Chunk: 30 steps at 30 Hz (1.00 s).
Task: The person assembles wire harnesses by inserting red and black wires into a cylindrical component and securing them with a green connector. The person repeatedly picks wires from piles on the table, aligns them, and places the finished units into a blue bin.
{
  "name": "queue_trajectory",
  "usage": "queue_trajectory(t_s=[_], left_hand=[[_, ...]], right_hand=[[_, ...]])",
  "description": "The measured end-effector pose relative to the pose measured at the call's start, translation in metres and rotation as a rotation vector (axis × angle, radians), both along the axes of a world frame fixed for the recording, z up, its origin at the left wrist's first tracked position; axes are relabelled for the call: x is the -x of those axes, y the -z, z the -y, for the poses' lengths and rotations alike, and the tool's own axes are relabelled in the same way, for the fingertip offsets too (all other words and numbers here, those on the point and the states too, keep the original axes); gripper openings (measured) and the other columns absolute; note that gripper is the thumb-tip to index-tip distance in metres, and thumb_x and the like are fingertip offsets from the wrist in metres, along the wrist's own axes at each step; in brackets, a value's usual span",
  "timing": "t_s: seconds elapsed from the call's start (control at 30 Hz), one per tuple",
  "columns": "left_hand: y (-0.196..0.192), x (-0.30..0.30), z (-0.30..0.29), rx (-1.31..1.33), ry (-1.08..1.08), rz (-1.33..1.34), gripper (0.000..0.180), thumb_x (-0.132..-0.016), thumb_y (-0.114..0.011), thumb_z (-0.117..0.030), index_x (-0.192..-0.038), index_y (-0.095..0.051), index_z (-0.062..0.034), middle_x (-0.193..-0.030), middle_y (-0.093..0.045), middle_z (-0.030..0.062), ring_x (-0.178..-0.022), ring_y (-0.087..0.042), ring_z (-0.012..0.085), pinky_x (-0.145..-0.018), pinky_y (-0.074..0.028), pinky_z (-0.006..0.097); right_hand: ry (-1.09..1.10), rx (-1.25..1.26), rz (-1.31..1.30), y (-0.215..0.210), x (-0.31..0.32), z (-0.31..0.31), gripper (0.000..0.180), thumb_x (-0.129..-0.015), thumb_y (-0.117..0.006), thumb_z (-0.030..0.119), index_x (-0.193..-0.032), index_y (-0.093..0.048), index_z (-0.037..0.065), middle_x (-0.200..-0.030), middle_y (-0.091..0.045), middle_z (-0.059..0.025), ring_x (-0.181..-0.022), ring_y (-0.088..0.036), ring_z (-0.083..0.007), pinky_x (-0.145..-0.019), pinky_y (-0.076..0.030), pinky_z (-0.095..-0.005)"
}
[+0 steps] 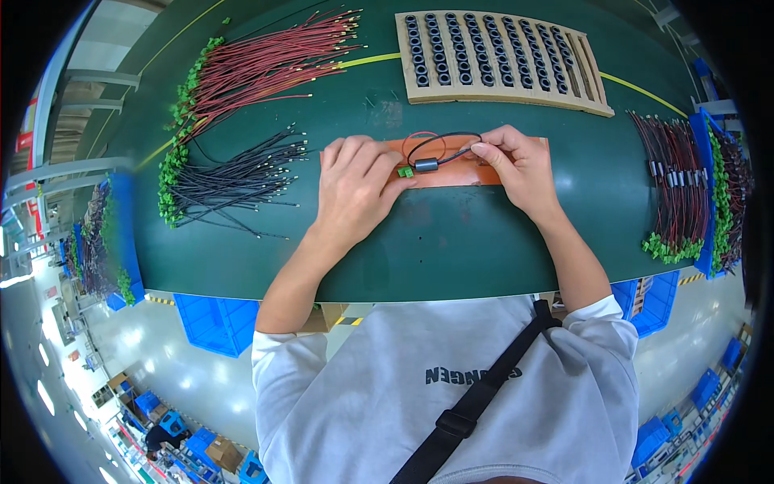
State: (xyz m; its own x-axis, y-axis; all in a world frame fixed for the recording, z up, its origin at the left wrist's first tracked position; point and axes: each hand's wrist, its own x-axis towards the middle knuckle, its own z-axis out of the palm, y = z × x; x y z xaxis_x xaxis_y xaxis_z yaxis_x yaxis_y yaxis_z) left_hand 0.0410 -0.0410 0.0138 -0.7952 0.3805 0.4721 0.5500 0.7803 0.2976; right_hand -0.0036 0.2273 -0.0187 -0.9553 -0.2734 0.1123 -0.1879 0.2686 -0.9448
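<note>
In front of me is a small wire harness: a red and a black wire run from a green connector (405, 172) through a dark ferrite core (426, 164) and loop above it. My left hand (355, 179) is closed, its thumb and forefinger pinching the connector. The wires' far ends sit between the thumb and fingers of my right hand (518, 164), which hide the tips. Both hands rest over an orange-brown mat (463, 176) lying on the green table (371, 242).
At the left lie bundles of red wires (258, 64) and black wires (242, 177) with green connectors. A cardboard tray (508, 98) holds rows of ferrite cores at the back. Finished-looking harnesses (676, 181) lie at the right beside a blue bin (703, 194).
</note>
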Motion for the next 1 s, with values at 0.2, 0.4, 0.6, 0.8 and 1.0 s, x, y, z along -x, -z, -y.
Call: queue_trajectory(t_s=[0.2,0.4,0.6,0.8,1.0], left_hand=[[0.011,-0.007,0.009,-0.105,0.019,-0.075,0.025,-0.073,-0.085,-0.006,-0.096,-0.077,-0.0049,-0.103,-0.071,0.0049,-0.098,-0.064,0.0265,-0.085,-0.048,0.039],[0.008,-0.006,0.012,-0.195,0.020,0.017,0.022,-0.074,-0.083,0.002,-0.095,-0.077,-0.0031,-0.111,-0.072,0.0079,-0.104,-0.064,0.0287,-0.087,-0.051,0.038],[0.008,-0.009,0.020,-0.247,-0.052,0.031,0.021,-0.075,-0.081,0.006,-0.094,-0.076,-0.0011,-0.114,-0.069,0.0109,-0.106,-0.064,0.0285,-0.085,-0.054,0.037],[0.004,-0.021,0.048,-0.437,-0.206,0.204,0.020,-0.082,-0.077,0.008,-0.101,-0.075,0.0005,-0.110,-0.071,0.0110,-0.098,-0.069,0.0228,-0.086,-0.055,0.032],[0.010,-0.026,0.057,-0.506,-0.211,0.309,0.020,-0.084,-0.075,0.008,-0.103,-0.075,0.0013,-0.106,-0.074,0.0110,-0.099,-0.071,0.0214,-0.088,-0.056,0.031]], right_hand=[[0.019,0.061,-0.045,-0.001,-0.005,0.006,0.016,-0.098,-0.073,0.016,-0.103,-0.074,0.001,-0.092,-0.077,-0.0040,-0.084,-0.068,-0.0091,-0.078,-0.055,-0.0250],[-0.005,-0.080,-0.259,-0.005,-0.002,0.007,0.012,-0.094,-0.074,0.013,-0.096,-0.075,0.001,-0.090,-0.077,-0.0072,-0.080,-0.069,-0.0169,-0.075,-0.055,-0.0304],[-0.021,-0.179,-0.344,-0.001,0.008,-0.005,0.009,-0.092,-0.075,0.011,-0.093,-0.075,0.002,-0.091,-0.077,-0.0079,-0.077,-0.070,-0.0217,-0.072,-0.055,-0.0341],[0.056,-0.136,-0.279,0.000,0.010,-0.009,0.009,-0.092,-0.075,0.012,-0.094,-0.074,0.003,-0.089,-0.078,-0.0065,-0.077,-0.072,-0.0226,-0.072,-0.057,-0.0320],[0.029,-0.180,-0.313,0.003,0.010,-0.006,0.008,-0.092,-0.075,0.011,-0.093,-0.074,0.003,-0.088,-0.078,-0.0056,-0.075,-0.073,-0.0194,-0.069,-0.057,-0.0310]])
